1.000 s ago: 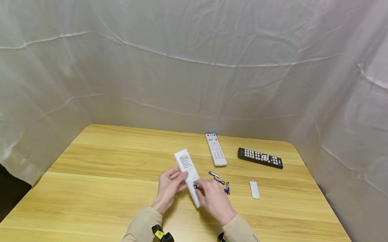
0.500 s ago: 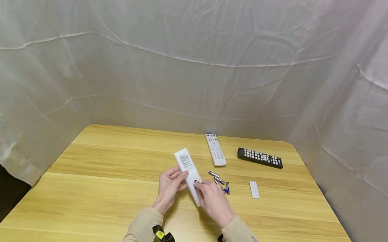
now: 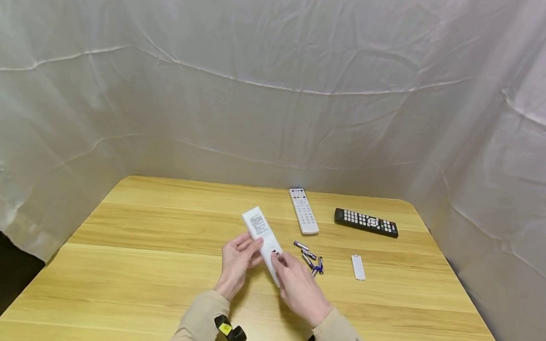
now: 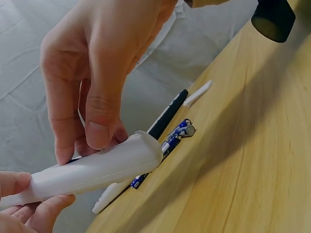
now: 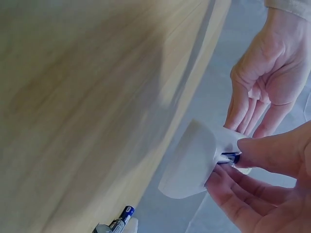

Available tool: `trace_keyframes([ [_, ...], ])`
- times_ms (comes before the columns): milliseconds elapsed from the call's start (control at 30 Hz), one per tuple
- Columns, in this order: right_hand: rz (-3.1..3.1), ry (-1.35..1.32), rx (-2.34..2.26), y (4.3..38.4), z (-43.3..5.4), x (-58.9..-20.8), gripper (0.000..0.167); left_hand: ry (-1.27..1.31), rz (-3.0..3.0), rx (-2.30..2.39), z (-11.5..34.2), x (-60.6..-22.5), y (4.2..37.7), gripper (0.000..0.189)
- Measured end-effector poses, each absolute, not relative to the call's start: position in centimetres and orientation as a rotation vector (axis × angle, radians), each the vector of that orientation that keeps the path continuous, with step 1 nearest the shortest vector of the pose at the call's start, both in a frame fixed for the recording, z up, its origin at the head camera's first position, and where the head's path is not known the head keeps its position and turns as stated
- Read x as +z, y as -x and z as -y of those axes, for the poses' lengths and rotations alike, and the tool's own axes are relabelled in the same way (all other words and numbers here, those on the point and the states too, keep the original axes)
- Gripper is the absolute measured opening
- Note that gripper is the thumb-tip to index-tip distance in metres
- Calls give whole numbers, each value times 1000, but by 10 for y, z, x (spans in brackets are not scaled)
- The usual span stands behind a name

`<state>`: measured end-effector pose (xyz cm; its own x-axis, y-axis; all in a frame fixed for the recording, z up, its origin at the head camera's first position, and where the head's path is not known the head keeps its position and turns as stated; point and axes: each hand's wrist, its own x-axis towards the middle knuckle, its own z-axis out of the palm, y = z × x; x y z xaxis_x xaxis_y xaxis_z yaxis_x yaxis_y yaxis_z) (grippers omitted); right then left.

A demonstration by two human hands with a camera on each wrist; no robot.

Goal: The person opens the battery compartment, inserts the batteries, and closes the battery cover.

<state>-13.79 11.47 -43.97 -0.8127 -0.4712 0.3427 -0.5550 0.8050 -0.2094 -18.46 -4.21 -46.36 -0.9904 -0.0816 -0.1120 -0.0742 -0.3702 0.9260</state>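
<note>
My left hand [image 3: 236, 265] grips a white remote control [image 3: 259, 226] by its side, thumb on top and fingers beneath. The remote is back side up, with printed text near its far end. Over the battery compartment near its close end, my right hand [image 3: 304, 292] has its thumb and fingers on a blue-and-silver battery [image 5: 230, 158]. In the right wrist view the battery sits down in the opening, mostly hidden by the thumb. Several loose batteries [image 3: 308, 254] lie on the table just right of the remote.
A white battery cover [image 3: 358, 268] lies right of the batteries on the wooden table [image 3: 153, 288]. Farther back are a second white remote [image 3: 304, 211] and a black remote [image 3: 366, 222], both buttons up. Pale cloth [image 3: 276, 113] hangs behind the table.
The battery's blue end, plainly visible between my right fingers earlier, is now mostly hidden at the compartment. The remote has shifted slightly up and left, and my right fingertips have moved forward.
</note>
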Motion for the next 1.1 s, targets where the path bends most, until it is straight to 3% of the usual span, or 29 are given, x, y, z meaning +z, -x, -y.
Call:
trace_keyframes([
  [1100, 2729, -829, 640, 133, -121, -450, 58, -238, 1648, -2635, 37, -463, 187, 44],
])
